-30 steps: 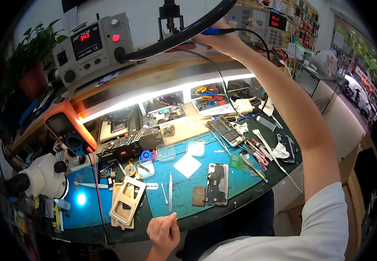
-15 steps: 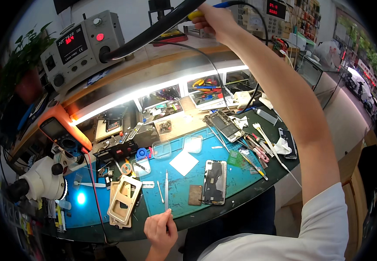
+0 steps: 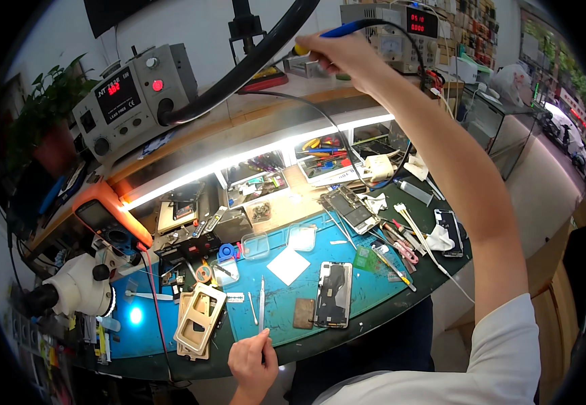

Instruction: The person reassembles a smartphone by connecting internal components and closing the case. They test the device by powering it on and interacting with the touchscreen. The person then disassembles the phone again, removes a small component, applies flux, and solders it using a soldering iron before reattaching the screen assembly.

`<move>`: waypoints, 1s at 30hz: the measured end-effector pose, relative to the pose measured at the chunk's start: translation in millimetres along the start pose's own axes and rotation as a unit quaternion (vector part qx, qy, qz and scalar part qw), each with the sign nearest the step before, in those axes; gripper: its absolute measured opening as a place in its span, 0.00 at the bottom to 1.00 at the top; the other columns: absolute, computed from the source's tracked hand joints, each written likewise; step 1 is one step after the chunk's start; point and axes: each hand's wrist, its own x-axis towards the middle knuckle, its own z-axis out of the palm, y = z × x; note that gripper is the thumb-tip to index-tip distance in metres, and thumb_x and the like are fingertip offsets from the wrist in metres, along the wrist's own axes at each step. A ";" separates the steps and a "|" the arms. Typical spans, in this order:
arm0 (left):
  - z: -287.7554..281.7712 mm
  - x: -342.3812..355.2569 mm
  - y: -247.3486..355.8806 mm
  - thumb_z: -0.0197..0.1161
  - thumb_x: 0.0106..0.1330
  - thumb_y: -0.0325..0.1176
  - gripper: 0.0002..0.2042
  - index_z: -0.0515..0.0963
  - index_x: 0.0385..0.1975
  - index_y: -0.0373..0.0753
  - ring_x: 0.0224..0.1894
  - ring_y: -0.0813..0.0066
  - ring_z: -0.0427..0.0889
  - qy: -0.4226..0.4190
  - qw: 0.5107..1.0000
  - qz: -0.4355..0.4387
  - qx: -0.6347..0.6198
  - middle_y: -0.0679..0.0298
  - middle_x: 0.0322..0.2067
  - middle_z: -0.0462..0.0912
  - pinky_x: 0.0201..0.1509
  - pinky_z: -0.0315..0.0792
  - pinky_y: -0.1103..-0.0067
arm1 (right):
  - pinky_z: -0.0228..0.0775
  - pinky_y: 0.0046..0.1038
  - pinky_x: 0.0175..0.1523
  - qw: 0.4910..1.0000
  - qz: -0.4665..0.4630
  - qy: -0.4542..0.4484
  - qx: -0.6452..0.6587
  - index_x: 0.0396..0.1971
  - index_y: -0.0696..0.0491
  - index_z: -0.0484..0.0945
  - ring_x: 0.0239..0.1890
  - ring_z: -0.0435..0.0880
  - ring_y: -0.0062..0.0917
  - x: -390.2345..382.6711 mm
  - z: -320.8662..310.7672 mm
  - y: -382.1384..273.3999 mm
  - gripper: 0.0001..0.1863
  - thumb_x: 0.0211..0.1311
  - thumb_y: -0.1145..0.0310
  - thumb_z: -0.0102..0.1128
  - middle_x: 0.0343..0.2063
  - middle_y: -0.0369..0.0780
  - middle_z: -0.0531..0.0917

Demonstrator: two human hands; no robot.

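Note:
My left hand (image 3: 253,363) is closed at the near edge of the bench, pinching slim silver tweezers (image 3: 262,304) that point away over the blue mat (image 3: 283,297). My right hand (image 3: 344,55) reaches far up over the back shelf. It is wrapped round the blue-and-yellow handle of a soldering iron (image 3: 341,30), its black cable looping down behind; the iron's tip is hard to make out. Right of the tweezers lie a brown flat plate (image 3: 303,314) and an opened phone (image 3: 333,295). A cotton swab (image 3: 252,308) lies just left of them, and a white square pad (image 3: 289,266) beyond.
A hot-air station (image 3: 137,101) with a thick black hose (image 3: 239,75) stands on the shelf. At left are an orange multimeter (image 3: 112,219), a microscope (image 3: 77,287) and a tan phone mould (image 3: 200,317). Another phone frame (image 3: 350,210), brushes and a syringe (image 3: 414,193) crowd the right.
The view has tilted up slightly, so the bench sits lower in the picture. My right hand still holds the soldering iron over the shelf; my left still pinches the tweezers.

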 end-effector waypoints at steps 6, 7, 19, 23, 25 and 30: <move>4.9 -1.3 1.5 0.68 0.62 0.20 0.15 0.82 0.50 0.36 0.30 0.63 0.82 -0.008 1.000 -0.009 0.003 0.62 0.32 0.85 0.33 0.72 0.69 | 0.73 0.19 0.30 0.989 -0.085 -0.060 -0.101 0.43 0.51 0.91 0.24 0.82 0.15 10.4 11.1 17.2 0.15 0.57 0.62 0.76 0.23 0.32 0.85; 3.6 -2.1 1.7 0.68 0.62 0.21 0.15 0.82 0.50 0.36 0.30 0.63 0.82 -0.009 1.000 -0.012 0.012 0.62 0.32 0.85 0.33 0.72 0.69 | 0.75 0.21 0.31 0.991 -0.078 -0.045 -0.102 0.41 0.50 0.91 0.26 0.84 0.17 9.5 11.8 19.5 0.13 0.56 0.63 0.75 0.25 0.33 0.87; 2.3 3.5 7.1 0.68 0.61 0.22 0.15 0.83 0.49 0.39 0.29 0.65 0.82 -0.006 0.999 -0.015 0.042 0.64 0.30 0.84 0.34 0.74 0.70 | 0.81 0.21 0.29 0.989 0.038 0.131 -0.050 0.32 0.59 0.87 0.27 0.91 0.20 10.9 19.7 12.1 0.18 0.63 0.56 0.70 0.24 0.39 0.89; 1.7 2.6 5.4 0.69 0.62 0.22 0.15 0.84 0.48 0.40 0.29 0.68 0.83 -0.006 0.999 -0.012 0.046 0.66 0.31 0.84 0.35 0.74 0.72 | 0.73 0.20 0.29 0.997 0.009 0.030 -0.077 0.41 0.56 0.89 0.24 0.83 0.15 6.5 24.0 7.0 0.15 0.63 0.60 0.70 0.23 0.35 0.87; 0.7 1.4 5.7 0.69 0.62 0.23 0.14 0.84 0.48 0.40 0.29 0.69 0.83 -0.006 0.999 -0.013 0.048 0.67 0.31 0.85 0.35 0.75 0.72 | 0.67 0.18 0.28 0.993 0.016 -0.024 -0.111 0.48 0.52 0.89 0.24 0.77 0.12 2.2 26.5 -2.1 0.16 0.63 0.63 0.70 0.24 0.31 0.84; 2.3 3.7 8.6 0.70 0.62 0.23 0.14 0.84 0.48 0.41 0.30 0.70 0.84 -0.007 0.999 -0.021 0.047 0.67 0.31 0.85 0.36 0.75 0.73 | 0.65 0.17 0.27 0.997 -0.031 -0.012 -0.074 0.46 0.53 0.89 0.23 0.76 0.11 3.9 21.5 -1.7 0.15 0.63 0.62 0.70 0.23 0.30 0.83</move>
